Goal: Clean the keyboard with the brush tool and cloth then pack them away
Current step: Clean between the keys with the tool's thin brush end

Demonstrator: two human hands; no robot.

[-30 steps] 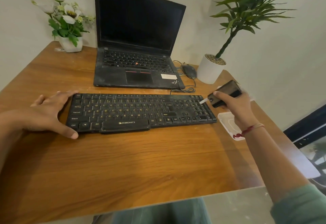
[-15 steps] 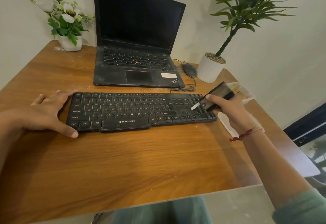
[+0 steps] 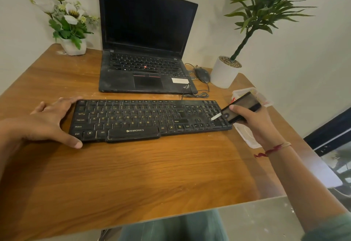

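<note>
A dusty black keyboard [image 3: 144,120] lies across the wooden table [image 3: 152,170]. My left hand [image 3: 47,121] rests flat against its left end, thumb along the front edge. My right hand [image 3: 254,122] grips a dark brush tool [image 3: 240,107] at the keyboard's right end. The tool's white tip [image 3: 216,117] touches the number-pad keys. A clear plastic container [image 3: 264,99] sits just behind the tool, and its clear lid [image 3: 247,136] lies on the table under my right wrist. No cloth is visible.
An open black laptop [image 3: 146,50] stands behind the keyboard, with a black mouse [image 3: 202,74] and its cable to the right. A white flower pot [image 3: 73,46] is at the back left. A potted green plant [image 3: 226,73] stands at the back right near the table edge.
My right hand has brought the brush tool down and left, from above the table's right side onto the keyboard's number pad. My left hand has stayed at the keyboard's left end.
</note>
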